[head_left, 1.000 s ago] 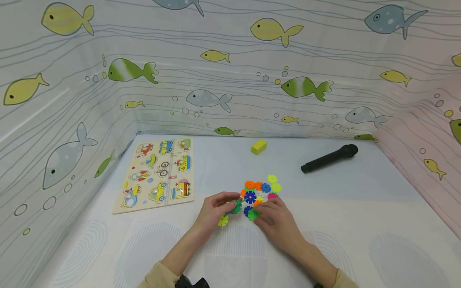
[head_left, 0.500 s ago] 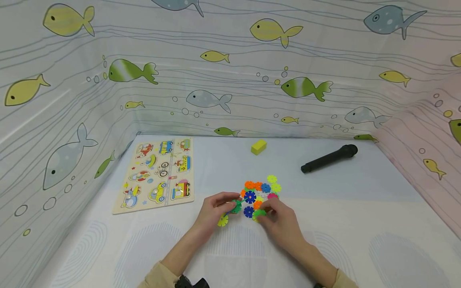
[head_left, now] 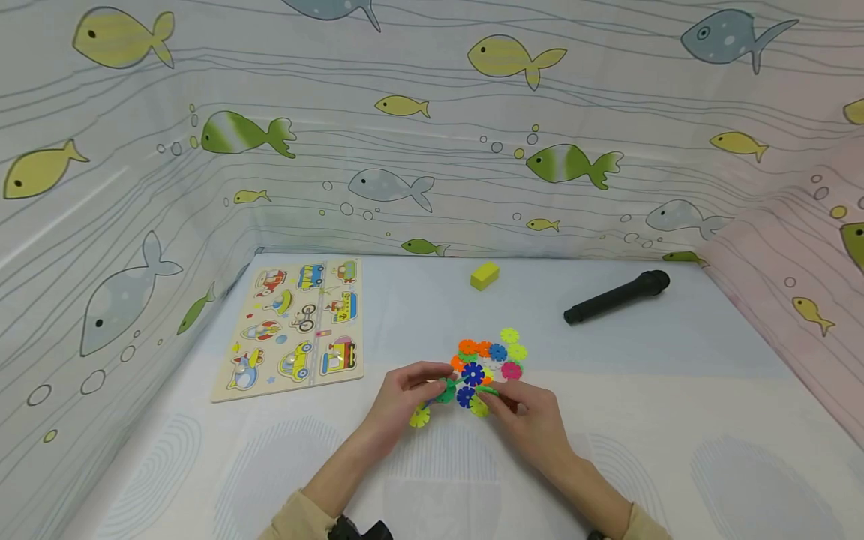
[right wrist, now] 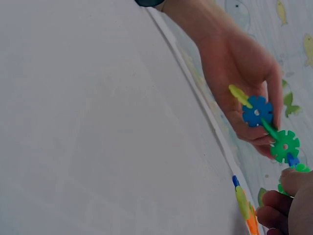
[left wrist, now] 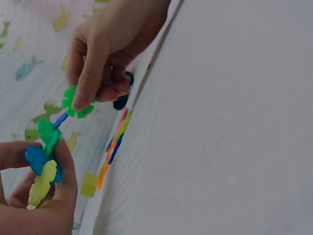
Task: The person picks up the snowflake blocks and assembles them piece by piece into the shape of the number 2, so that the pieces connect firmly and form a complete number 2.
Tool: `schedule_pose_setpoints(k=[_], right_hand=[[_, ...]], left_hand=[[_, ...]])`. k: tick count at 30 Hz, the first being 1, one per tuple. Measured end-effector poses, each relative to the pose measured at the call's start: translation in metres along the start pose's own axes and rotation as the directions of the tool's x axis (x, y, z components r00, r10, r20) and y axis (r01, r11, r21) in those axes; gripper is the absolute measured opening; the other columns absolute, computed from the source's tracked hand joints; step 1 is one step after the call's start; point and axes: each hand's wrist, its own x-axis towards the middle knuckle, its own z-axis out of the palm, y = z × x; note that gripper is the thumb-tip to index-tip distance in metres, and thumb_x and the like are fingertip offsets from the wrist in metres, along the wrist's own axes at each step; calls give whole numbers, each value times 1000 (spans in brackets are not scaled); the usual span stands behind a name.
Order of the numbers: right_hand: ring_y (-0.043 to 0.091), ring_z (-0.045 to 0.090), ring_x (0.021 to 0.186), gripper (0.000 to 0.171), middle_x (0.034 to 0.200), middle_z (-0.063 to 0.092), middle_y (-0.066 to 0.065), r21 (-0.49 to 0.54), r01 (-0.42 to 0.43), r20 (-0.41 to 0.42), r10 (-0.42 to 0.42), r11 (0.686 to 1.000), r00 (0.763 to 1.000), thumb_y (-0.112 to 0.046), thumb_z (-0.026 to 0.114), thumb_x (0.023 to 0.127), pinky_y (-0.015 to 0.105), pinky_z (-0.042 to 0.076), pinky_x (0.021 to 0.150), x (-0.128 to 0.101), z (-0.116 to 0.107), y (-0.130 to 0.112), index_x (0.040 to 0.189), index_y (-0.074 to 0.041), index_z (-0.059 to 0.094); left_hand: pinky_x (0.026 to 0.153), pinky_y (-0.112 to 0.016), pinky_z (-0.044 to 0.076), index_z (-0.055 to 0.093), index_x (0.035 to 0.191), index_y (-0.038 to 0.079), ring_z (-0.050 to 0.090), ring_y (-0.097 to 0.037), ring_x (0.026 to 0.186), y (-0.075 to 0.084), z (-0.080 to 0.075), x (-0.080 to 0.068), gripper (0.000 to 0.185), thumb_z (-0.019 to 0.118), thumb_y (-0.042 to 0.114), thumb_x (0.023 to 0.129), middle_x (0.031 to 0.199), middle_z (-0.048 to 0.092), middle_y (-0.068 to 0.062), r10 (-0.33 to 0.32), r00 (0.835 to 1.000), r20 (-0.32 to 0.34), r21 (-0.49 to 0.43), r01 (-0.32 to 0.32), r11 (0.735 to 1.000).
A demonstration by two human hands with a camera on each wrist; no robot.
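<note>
My left hand (head_left: 432, 387) pinches a short chain of plastic snowflake discs (head_left: 442, 392), held just above the white table (head_left: 675, 420). In the left wrist view the chain (left wrist: 48, 137) runs yellow, blue, green, then a blue piece. My right hand (head_left: 497, 395) pinches a green disc (left wrist: 75, 104) against the chain's free end. The right wrist view shows the left hand's fingers (right wrist: 254, 132) round the yellow, blue and green discs (right wrist: 284, 145), with the right hand's fingertips (right wrist: 293, 182) on the end disc. A pile of loose coloured discs (head_left: 496, 354) lies just beyond both hands.
A wooden vehicle puzzle board (head_left: 297, 322) lies at the left. A yellow block (head_left: 484, 275) and a black microphone (head_left: 617, 297) lie at the back. Fish-printed curtain walls (head_left: 432, 150) close in the table on three sides.
My right hand picked a green disc from beside the pile and carried it left and up to the chain's end. The left hand has kept nearly still.
</note>
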Motion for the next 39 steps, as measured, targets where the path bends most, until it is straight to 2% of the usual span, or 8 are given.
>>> schedule_pose_setpoints(k=[7,10,18,26,32,39], right_hand=[[4,53,65,20,71,60,-10,40,29,4,-29,999,1000,5,78,80,17,47,57,-1,0,0,96,-7,78],[4,54,66,19,71,60,-10,42,27,18,-27,999,999,5,78,81,18,48,57,-1,0,0,96,-7,78],[4,53,68,17,75,58,-12,-37,-35,-16,34,999,999,0,77,84,19,49,59,-1,-2,0,99,-8,78],[5,54,71,20,81,62,-9,-64,40,-25,-41,997,999,4,76,83,14,47,64,0,-2,4,100,-7,75],[4,53,73,22,81,63,-7,-110,33,-20,-36,993,999,4,75,84,13,47,65,1,-3,2,100,-11,74],[7,62,78,19,89,69,-4,-246,7,8,-6,969,1000,-1,77,85,25,59,72,1,-3,0,101,-11,74]], left_hand=[[97,-21,50,58,138,8,56,-29,129,-2,0,0,40,59,16,99,133,64,-14,18,995,99,36,-21,999],[97,-23,50,57,141,10,57,-29,128,-2,0,-1,42,58,15,99,134,63,-14,17,993,119,57,-24,998],[98,-24,51,56,141,9,61,-28,122,-2,0,-2,42,58,14,99,134,62,-16,21,994,112,56,-27,998],[94,-20,52,59,138,5,65,-26,114,-3,-1,0,39,58,13,100,131,63,-18,42,993,111,78,-51,996],[92,-20,53,60,136,4,66,-25,111,-4,0,0,37,59,12,99,128,65,-20,52,992,117,78,-62,995],[90,-20,54,62,134,5,67,-25,110,-3,1,0,37,62,12,98,126,66,-19,43,993,107,82,-52,995]])
